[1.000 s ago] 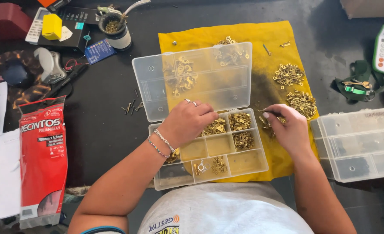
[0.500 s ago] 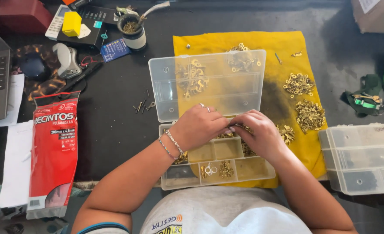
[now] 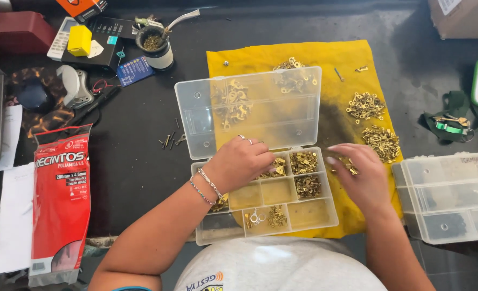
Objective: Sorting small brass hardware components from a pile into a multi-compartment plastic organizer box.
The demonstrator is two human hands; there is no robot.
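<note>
Head view: left hand (image 3: 242, 161) fingertips down in organizer box (image 3: 314, 215); right hand (image 3: 357, 175) beside, fingers seemingly pinching brass pieces (image 3: 351, 166).

The scene is evenly and fairly brightly lit from above, soft shadows being cast beside the hands, faint glare being caught on the clear plastic lid (image 3: 249, 110), and sharpness being slightly lost towards the edges.

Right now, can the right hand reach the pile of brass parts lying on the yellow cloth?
Probably yes. The right hand lies on the yellow cloth just beside the pile of brass parts, with nothing between them.
</note>
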